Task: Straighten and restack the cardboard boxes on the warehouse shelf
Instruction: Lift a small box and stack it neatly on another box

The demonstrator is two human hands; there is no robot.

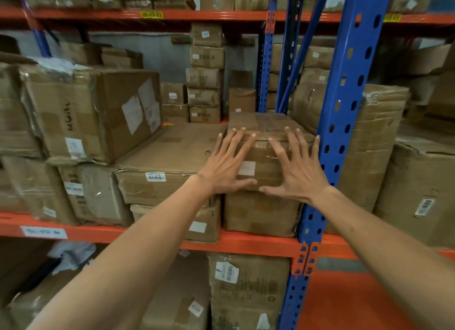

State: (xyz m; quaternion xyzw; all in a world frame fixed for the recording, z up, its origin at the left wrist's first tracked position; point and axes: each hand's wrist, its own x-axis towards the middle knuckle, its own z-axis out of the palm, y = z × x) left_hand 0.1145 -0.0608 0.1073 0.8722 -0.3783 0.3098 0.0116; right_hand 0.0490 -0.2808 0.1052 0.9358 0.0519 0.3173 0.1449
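A taped cardboard box (pixel 264 122) sits on top of another box (pixel 261 214) on the middle shelf, hard against the blue upright. My left hand (pixel 230 162) lies flat on its front face with fingers spread, fingertips at the top edge. My right hand (pixel 295 164) presses the same face further right, also flat and spread. Neither hand grips anything. A wide flat box (pixel 170 154) lies level with it to the left, on a lower box (pixel 204 221).
A blue perforated upright (pixel 344 108) stands just right of the box. Orange beams (pixel 157 237) edge each shelf. A large tilted box (pixel 96 113) sits left. A tall stack of small boxes (pixel 205 76) stands behind. More boxes fill the right bay (pixel 418 189) and the shelf below (pixel 248 290).
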